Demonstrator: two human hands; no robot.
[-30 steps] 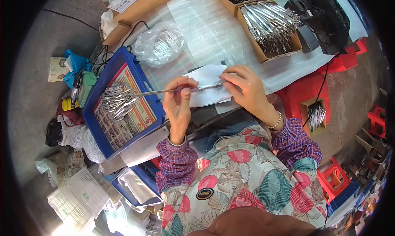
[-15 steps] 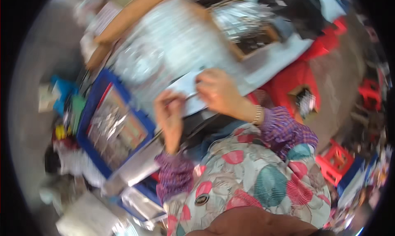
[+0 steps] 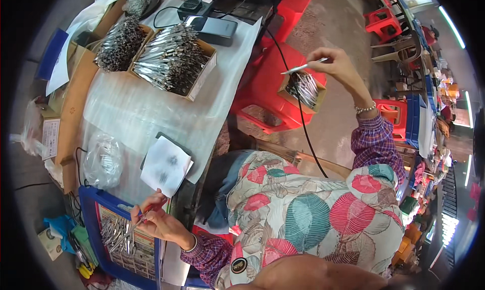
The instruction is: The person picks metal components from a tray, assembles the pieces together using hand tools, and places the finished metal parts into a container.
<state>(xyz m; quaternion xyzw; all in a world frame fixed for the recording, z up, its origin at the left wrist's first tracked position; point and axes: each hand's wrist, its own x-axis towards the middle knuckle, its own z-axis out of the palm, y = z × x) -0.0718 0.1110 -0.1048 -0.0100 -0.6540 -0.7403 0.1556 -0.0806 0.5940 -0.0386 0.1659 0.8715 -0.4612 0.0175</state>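
Note:
My right hand (image 3: 336,67) is raised at the right, its fingers closed on a slim silver metal piece (image 3: 303,67). The piece points left above a small cardboard box (image 3: 317,107) of similar pieces, which stands on a red plastic stool (image 3: 268,95). At the lower left, my left hand (image 3: 156,223) is pinched over the blue-rimmed tray (image 3: 157,262); what it holds is too small to make out. Loose slim metal pieces (image 3: 118,234) lie in that tray. Close beyond my left hand, a stack of white paper (image 3: 165,166) with dark smudges rests on the table.
Two cardboard boxes hold dense bundles of slim metal pieces (image 3: 166,57) and dark-ended pieces (image 3: 118,45) on the plastic-covered table (image 3: 121,103). A phone (image 3: 214,30) lies behind them. A clear plastic bag (image 3: 103,161) sits at the left. A black cable (image 3: 303,118) hangs across the stool.
My hands have parted from over the white paper: the right swung out to the box on the stool with a metal piece, the left moved down-left to the tray. The view has turned right.

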